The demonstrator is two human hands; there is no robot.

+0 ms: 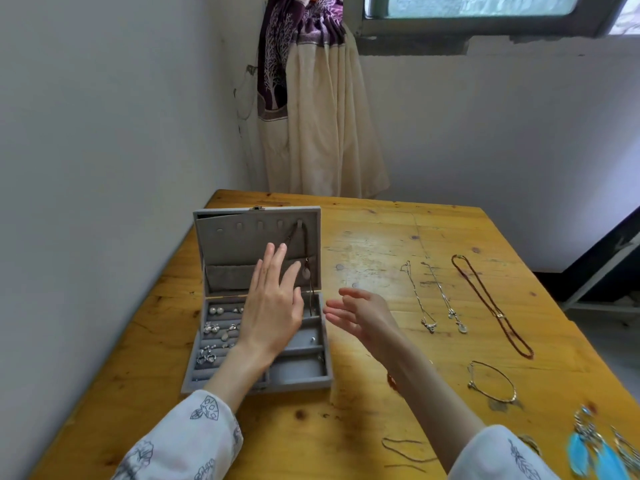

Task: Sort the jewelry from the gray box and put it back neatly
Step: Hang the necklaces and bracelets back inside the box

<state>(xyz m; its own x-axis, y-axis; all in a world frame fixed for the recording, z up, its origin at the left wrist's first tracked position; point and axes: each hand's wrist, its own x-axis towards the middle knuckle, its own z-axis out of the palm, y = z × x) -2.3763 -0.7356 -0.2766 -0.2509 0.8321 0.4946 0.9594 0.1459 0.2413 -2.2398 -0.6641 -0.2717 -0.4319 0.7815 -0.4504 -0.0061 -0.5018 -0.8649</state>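
Note:
The gray box [221, 367] stands open on the left of the table, lid upright. A dark cord necklace with a pale pendant [307, 271] hangs from the rightmost hook in the lid. Earrings and rings [216, 329] fill the left slots of the tray. My left hand [273, 306] hovers flat over the box, fingers apart, holding nothing. My right hand [360, 315] is just right of the box, palm turned left, fingers spread and empty. To the right lie two silver chain necklaces [420, 303], a red bead necklace [491, 306] and a thin bracelet [491, 382].
The wooden table [363, 237] sits in a corner against white walls, with a curtain [318, 116] behind. Blue feather earrings [588, 452] lie at the near right edge. A thin brown cord [405, 452] lies near my right sleeve.

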